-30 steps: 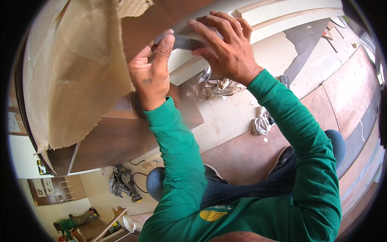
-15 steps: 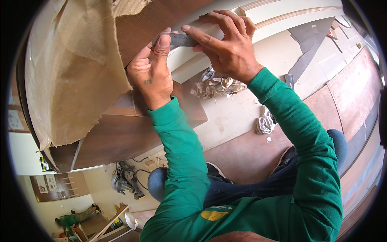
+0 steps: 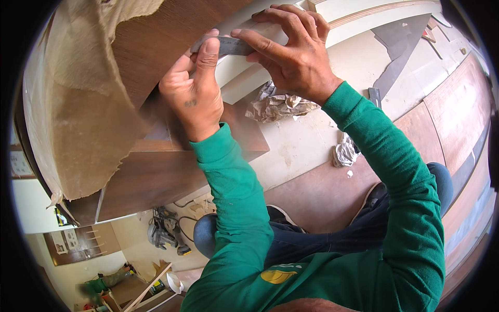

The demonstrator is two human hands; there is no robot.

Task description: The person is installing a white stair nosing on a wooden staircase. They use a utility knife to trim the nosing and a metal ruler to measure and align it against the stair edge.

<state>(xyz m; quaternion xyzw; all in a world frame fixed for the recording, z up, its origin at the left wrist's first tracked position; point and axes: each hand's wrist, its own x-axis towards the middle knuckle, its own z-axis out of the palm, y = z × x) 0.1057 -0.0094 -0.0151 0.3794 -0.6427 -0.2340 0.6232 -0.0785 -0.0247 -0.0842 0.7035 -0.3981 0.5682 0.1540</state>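
Observation:
A short grey metal ruler [image 3: 235, 46] with markings along it lies across the top edge of the wooden cabinet piece. My left hand [image 3: 193, 88] pinches its left end between thumb and fingers. My right hand [image 3: 296, 54] holds the other end, index finger over it and thumb below, its remaining fingers bent against a pale panel [image 3: 241, 73]. The ruler's right tip is hidden behind that hand. Left of my hands is the brown wood-grain panel [image 3: 150, 44], partly covered by torn brown paper [image 3: 86, 104].
Crumpled brown paper [image 3: 280, 107] and a white crumpled wad [image 3: 345, 152] lie on the floor. A power tool [image 3: 165, 231] with a cord sits at lower left. Brown sheets [image 3: 460, 109] cover the floor at right. Another person in green [image 3: 96, 286] is far off at lower left.
Both hands and the ruler sit slightly higher in view, the ruler a little further left. The torn paper has shifted left, baring more brown panel. Both hands keep their grip.

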